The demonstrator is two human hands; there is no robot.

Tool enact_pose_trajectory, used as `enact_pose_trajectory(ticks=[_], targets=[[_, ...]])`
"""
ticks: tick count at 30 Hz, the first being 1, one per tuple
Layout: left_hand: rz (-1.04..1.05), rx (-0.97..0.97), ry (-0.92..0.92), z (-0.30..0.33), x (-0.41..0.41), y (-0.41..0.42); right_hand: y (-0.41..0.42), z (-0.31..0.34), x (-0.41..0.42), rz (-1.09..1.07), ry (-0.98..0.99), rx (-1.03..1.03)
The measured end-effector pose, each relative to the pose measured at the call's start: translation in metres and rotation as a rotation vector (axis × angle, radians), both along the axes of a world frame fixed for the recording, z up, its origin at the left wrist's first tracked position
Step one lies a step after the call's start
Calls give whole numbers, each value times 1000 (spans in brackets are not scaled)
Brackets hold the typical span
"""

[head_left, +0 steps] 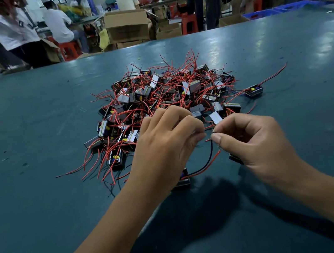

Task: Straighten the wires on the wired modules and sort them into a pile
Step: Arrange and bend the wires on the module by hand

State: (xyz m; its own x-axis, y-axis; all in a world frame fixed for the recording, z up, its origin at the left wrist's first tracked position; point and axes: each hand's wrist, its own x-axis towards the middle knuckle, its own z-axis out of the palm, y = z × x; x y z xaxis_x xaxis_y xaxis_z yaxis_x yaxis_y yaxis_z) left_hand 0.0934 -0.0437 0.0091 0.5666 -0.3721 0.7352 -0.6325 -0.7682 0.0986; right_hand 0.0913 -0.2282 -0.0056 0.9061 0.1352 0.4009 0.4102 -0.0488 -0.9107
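The green table (31, 130) lies bare to the left, right and near side of both hands; its far edge is well beyond them. The left hand (164, 142) and right hand (251, 137) meet fingertip to fingertip, each with fingers curled, pinching the ends of a red and black wire pair (208, 162). That pair loops down to a small module (184, 178) just below the left hand. Directly beyond the hands sits the tangled heap of modules (163, 98). One lone module (254, 90) lies off to the right of it.
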Motion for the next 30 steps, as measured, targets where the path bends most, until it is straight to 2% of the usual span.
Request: enact_pose_trajectory(ticks=[5,17,20,24,27,28,30], targets=[[-28,-53,21,2,-1,0,-1,0,0,14,-11,-1],[-193,-417,408,12,-8,-2,-3,3,-1,22,-105,-87],[-196,-366,414,17,-10,1,-4,5,-3,16,-160,-161],[-126,-155,277,16,-9,-1,-7,6,-3,28,-197,-195],[-98,-129,270,14,-9,-2,-8,6,-3,5,-235,-237],[-120,-170,319,14,-10,-3,-8,6,-3,-6,-261,-258],[-179,-385,542,13,-13,-7,-8,8,-4,-33,-347,-312]])
